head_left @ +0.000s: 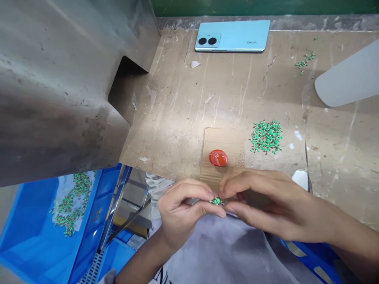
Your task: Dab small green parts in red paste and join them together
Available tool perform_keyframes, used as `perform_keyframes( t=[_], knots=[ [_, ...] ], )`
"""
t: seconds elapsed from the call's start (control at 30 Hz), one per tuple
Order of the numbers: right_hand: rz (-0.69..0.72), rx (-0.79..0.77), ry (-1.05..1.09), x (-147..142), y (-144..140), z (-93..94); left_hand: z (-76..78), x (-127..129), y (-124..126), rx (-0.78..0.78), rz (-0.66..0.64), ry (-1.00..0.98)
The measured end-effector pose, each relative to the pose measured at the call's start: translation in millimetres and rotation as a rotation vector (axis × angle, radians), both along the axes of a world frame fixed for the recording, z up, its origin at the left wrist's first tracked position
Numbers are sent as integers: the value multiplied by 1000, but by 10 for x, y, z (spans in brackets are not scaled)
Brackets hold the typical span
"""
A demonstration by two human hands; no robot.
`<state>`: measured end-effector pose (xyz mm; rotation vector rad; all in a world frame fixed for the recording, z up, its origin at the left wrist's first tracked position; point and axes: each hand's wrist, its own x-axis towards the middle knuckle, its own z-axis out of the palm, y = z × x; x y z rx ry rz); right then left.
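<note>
A small green part (216,201) sits pinched between the fingertips of both hands at the near edge of the tabletop (177,118). The left hand (183,209) curls narrowly around it from one side, the right hand (260,201) closes on it from the other, thumbs touching. Just beyond lies a red cap (218,157) on a cardboard piece (219,138), near a pile of green parts (266,137). A blue phone (232,36) lies at the far edge.

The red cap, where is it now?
In the head view the red cap sits on the small cardboard piece, just beyond both hands and left of the green parts pile.
</note>
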<state>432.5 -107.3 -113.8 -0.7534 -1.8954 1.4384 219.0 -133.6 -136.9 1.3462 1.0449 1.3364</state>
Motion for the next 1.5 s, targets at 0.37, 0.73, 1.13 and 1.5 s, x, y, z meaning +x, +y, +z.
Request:
perform_keyframes(
  t=[0.37,0.73,1.13,1.5],
  knots=[
    [-16,-115,19,-45,-9,2,-32,-5,0,-79,-156,-207],
    [-21,-150,1,-39,6,34,-29,-4,-9,-224,-201,-280],
    [7,9,-18,-25,45,51,-20,-17,14,-143,-191,-157],
    [66,112,-26,4,63,33,-47,-28,18,-112,-207,-151]
  ],
)
